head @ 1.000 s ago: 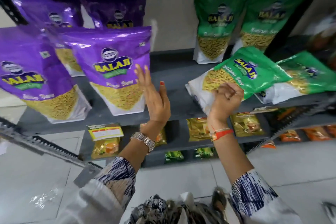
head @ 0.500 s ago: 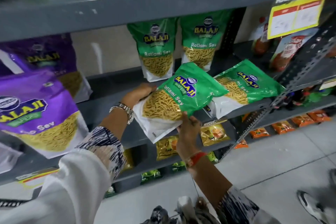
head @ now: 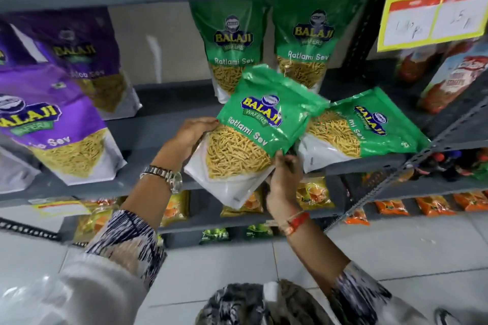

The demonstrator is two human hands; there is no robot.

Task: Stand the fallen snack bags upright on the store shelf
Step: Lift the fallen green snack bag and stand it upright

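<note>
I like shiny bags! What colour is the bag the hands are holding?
Green on top, white at the bottom: the held Ratlami Sev bag, clearest in the head view.

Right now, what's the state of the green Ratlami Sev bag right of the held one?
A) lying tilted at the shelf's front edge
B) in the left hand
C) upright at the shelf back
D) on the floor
A: the second green bag lies slanted on the shelf beside the held bag; neither hand touches it.

Retail shop aisle, grocery type. Grey metal shelving [head: 163, 126] in tiers, stocked with repeated packaged snacks: green Ratlami Sev bags [head: 232, 42], purple sev bags [head: 52, 124], small orange packets [head: 433, 204] on a lower tier. Yellow price card [head: 433, 12] hangs top right (header reads "SUPER MARKET", partly cut off). Tiled floor [head: 237, 266] below.
</note>
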